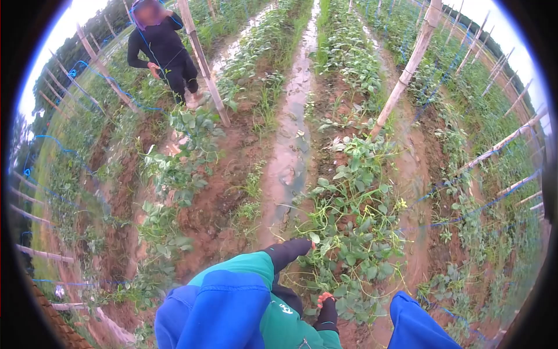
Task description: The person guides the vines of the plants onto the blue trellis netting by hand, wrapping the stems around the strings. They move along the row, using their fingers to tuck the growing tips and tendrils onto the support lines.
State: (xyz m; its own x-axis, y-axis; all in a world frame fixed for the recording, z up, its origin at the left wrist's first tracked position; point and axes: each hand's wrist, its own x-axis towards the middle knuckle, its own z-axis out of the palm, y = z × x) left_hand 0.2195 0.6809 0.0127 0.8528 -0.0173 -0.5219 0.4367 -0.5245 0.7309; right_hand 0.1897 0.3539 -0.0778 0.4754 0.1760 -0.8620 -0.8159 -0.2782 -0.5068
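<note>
Down beside leafy vines (354, 232), left hand (314, 246) and right hand (326, 298), fingers' state unclear on both.

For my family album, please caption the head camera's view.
Left hand and right hand at leafy vines, with another person standing across a muddy, wet furrow.
</note>
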